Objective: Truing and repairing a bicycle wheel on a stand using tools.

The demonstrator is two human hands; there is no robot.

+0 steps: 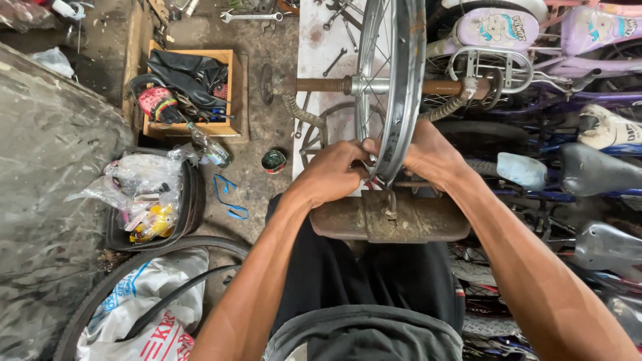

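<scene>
Bicycle wheel rim (401, 87) upright on rusty truing stand (391, 217), centre scene. Left hand (331, 174) grip pinched on near rim edge; right hand (431, 157) grip wrapped on rim's right side. Wooden box (231, 93) far left; purple bicycle (555, 33) far right.

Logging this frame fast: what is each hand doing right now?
Left hand: fingers closed on the near edge of the wheel rim.
Right hand: also gripping the rim, on its other side.

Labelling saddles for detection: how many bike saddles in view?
4, all on the right: white saddle uppermost, light blue saddle beside the right hand, grey saddle, grey saddle lowest. More may be hidden.
</scene>
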